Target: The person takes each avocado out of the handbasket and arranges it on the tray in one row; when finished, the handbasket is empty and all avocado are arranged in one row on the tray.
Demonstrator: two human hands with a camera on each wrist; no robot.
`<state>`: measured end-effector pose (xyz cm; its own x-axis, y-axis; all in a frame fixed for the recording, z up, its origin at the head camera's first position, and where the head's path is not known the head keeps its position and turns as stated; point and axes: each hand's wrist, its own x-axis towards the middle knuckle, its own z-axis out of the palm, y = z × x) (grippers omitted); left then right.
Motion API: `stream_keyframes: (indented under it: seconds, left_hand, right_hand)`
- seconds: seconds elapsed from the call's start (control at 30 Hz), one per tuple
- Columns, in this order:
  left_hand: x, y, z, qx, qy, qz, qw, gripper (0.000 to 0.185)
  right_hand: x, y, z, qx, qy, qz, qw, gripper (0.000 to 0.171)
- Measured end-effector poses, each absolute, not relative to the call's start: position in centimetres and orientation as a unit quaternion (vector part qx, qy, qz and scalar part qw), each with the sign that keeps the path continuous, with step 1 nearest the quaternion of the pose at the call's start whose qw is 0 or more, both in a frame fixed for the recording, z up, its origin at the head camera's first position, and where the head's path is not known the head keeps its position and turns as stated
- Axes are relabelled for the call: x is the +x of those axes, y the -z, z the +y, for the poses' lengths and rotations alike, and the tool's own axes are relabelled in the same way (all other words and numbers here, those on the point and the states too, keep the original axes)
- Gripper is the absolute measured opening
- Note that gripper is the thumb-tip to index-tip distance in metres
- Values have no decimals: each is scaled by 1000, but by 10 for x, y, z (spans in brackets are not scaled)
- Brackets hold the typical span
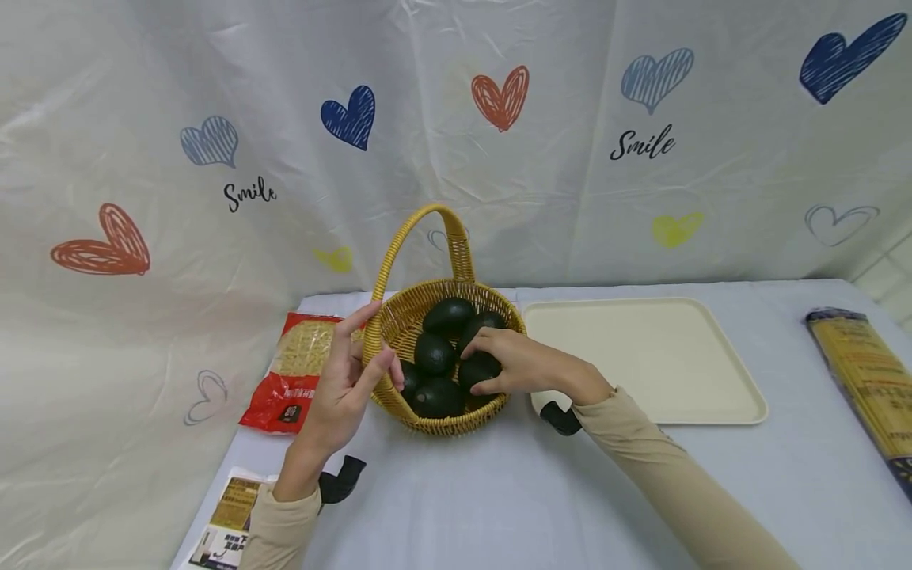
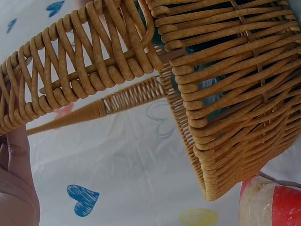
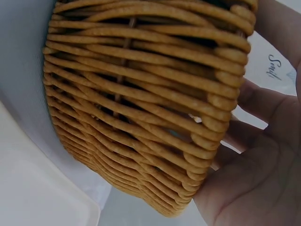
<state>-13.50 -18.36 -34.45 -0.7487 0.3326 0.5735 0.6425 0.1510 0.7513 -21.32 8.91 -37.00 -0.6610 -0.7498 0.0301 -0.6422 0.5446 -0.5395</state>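
Curled over one avocado [image 1: 479, 369] inside the wicker basket [image 1: 399, 323], the right hand [image 1: 518, 362] grips it (near rim). Left hand [image 1: 349, 386], fingers loosely spread, touches the rim at nine o'clock.

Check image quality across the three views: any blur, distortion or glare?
Head view: sharp, evenly lit, wide-angle bowing at the edges, no glare; the avocados read as near-black blobs. Left wrist view: the basket fills the frame, handle slightly soft. Right wrist view: weave crisp, right hand soft at the edge.
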Motion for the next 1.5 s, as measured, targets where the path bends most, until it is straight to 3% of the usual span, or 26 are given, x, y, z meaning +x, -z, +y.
stream_keyframes:
  seconds: [0.77,1.5]
  left_hand:
    - [-134,346,-185,-318,565,-750,130,63]
    - [-134,344,-183,-312,566,-752,130,61]
  right_hand:
    - [-234,372,86,-442,254,847,151,52]
    - [-232,370,83,-425,230,866,128,57]
